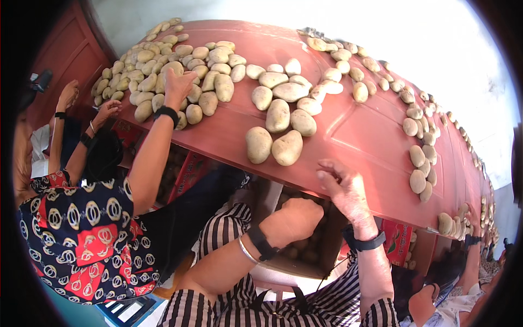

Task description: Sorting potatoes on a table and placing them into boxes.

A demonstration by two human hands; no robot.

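My left hand (295, 217) hangs over an open cardboard box (300, 267) of potatoes below the table edge. Its back is turned up and its fingers are hidden, so I cannot see what it holds. Just beyond that edge, my right hand (342, 187) is raised over the red panelled tabletop (359, 180). Its thumb and fingers are loosely bent and apart, with nothing between them. Two large potatoes, the left one (259, 145) and the right one (287, 148), lie nearest my hands. Behind them a loose group of potatoes (291, 92) spreads across the top.
At left, a co-worker's hand (177, 86) touches a big potato heap (143, 67). Another hand (107, 112) is near the heap's front. More potatoes (425, 157) run along the right. Printed red cartons (396, 241) stand under the table. A blue stool (130, 308) is at lower left.
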